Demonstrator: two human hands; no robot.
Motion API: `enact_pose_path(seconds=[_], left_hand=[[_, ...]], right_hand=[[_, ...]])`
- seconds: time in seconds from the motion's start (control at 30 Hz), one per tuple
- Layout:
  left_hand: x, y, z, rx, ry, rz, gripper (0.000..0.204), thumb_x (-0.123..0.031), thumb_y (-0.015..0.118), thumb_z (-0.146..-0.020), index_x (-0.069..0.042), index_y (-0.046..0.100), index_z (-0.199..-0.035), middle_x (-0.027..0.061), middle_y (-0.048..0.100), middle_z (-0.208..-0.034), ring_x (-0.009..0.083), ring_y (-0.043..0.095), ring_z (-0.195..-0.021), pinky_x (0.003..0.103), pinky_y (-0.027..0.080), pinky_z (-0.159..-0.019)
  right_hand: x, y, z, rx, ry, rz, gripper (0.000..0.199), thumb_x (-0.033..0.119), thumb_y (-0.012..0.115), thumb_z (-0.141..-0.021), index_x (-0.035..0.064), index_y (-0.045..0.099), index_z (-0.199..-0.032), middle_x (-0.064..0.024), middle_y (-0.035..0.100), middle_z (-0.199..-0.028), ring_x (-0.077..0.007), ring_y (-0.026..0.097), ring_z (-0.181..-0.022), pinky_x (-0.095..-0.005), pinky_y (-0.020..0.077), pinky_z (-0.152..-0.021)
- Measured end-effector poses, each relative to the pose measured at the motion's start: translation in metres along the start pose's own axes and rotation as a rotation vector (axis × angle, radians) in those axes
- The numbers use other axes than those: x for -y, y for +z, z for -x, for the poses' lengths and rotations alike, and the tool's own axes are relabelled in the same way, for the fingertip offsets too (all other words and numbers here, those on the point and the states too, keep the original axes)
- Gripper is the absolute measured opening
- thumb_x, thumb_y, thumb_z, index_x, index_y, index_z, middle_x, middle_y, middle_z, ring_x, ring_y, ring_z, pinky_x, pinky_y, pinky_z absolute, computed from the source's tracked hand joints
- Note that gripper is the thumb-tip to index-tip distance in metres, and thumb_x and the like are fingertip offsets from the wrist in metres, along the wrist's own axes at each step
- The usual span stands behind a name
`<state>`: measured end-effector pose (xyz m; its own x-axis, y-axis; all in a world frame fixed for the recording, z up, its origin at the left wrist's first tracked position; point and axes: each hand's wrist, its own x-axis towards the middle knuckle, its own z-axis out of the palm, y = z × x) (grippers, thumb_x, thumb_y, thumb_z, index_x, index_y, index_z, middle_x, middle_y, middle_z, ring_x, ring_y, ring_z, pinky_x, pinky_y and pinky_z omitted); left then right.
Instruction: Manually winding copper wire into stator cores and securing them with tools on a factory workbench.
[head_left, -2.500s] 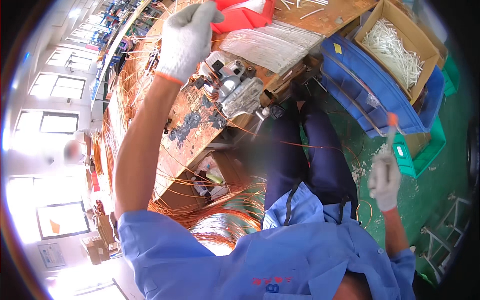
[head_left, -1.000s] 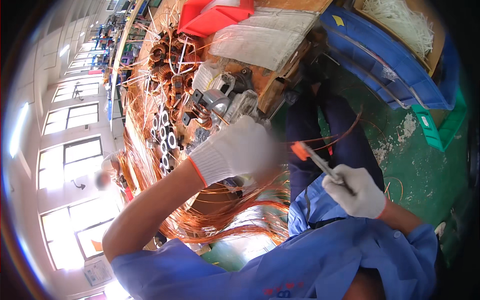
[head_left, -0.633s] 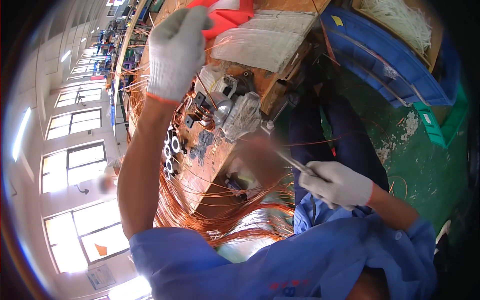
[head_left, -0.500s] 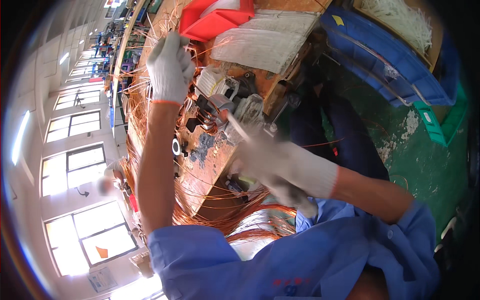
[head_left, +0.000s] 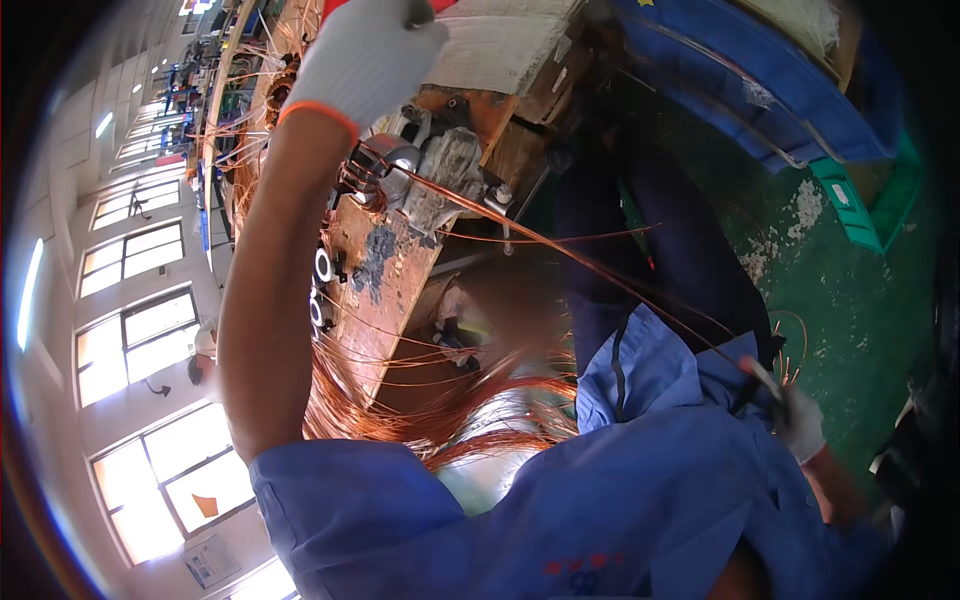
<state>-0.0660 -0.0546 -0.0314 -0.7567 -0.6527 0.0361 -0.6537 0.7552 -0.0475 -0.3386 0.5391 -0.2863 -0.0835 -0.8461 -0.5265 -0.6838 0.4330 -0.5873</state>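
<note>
My left hand (head_left: 368, 62), in a white knit glove with an orange cuff, is raised at the top, over the edge of a red bin (head_left: 432, 5). Its fingers are curled; what they hold, if anything, is hidden. Far to the lower right, my gloved right hand (head_left: 800, 425) is closed around a bundle of copper wires (head_left: 560, 245). A pale, narrow piece with a reddish end (head_left: 764, 377) juts from that hand, blurred. The wires run taut across my lap from a round metal part with copper loops (head_left: 372, 165) on the workbench (head_left: 385, 305).
Loose copper wire (head_left: 400, 410) hangs over the bench's near-left end. White rings (head_left: 322, 265) lie along the bench. Cloudy wrapped material (head_left: 445, 165) sits beside the round part. A blue crate (head_left: 740, 85) and a green bin (head_left: 850, 215) stand on the right.
My right hand has swept from beside the bench to the far lower right, with the wires now stretched out to it. My left hand has moved up and nearer, to the red bin.
</note>
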Motion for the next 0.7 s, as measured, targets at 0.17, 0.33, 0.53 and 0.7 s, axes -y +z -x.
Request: enact_pose_path(seconds=[0.17, 0.33, 0.53, 0.7], left_hand=[[-0.027, -0.026, 0.073, -0.167, 0.143, -0.375, 0.061, -0.051, 0.077, -0.091, -0.003, 0.065, -0.127, 0.0155, 0.071, -0.105, 0.0375, 0.071, -0.096, 0.05, 0.056, -0.09], [-0.09, 0.012, 0.105, 0.913, 0.645, -0.362, 0.036, -0.033, 0.075, -0.092, -0.012, 0.069, -0.121, 0.0007, 0.066, -0.092, 0.0277, 0.071, -0.091, 0.051, 0.049, -0.1], [-0.001, -0.031, 0.004, -0.075, -0.424, 0.691, 0.018, -0.021, 0.062, -0.105, -0.006, 0.066, -0.095, -0.0043, 0.045, -0.062, 0.0061, 0.047, -0.051, 0.024, 0.034, -0.046], [0.065, 0.007, 0.053, -0.303, -0.714, 1.176, 0.034, -0.03, 0.062, -0.108, -0.002, 0.065, -0.089, -0.0069, 0.042, -0.061, 0.0021, 0.036, -0.048, 0.023, 0.026, -0.043]], right_hand=[[-0.16, 0.076, 0.078, -0.093, 0.061, 0.229, 0.024, 0.023, 0.06, -0.103, 0.0033, 0.066, -0.115, -0.0268, 0.072, -0.098, -0.0473, 0.071, -0.09, -0.0546, 0.0566, -0.071], [-0.268, 0.061, 0.034, -0.15, 0.551, 0.128, 0.037, 0.03, 0.051, -0.11, -0.0037, 0.063, -0.122, -0.0317, 0.069, -0.114, -0.0515, 0.066, -0.106, -0.057, 0.0516, -0.085], [0.075, -0.1, -0.142, -0.178, 0.039, -0.846, 0.059, 0.007, 0.068, -0.1, 0.0107, 0.048, -0.156, -0.0068, 0.063, -0.132, -0.0066, 0.061, -0.095, -0.0188, 0.0518, -0.067], [0.342, -0.11, -0.209, 0.956, -0.258, -1.067, 0.037, 0.041, 0.059, -0.109, 0.0061, 0.058, -0.095, 0.0036, 0.047, -0.065, -0.0071, 0.045, -0.048, -0.0273, 0.0385, -0.042]])
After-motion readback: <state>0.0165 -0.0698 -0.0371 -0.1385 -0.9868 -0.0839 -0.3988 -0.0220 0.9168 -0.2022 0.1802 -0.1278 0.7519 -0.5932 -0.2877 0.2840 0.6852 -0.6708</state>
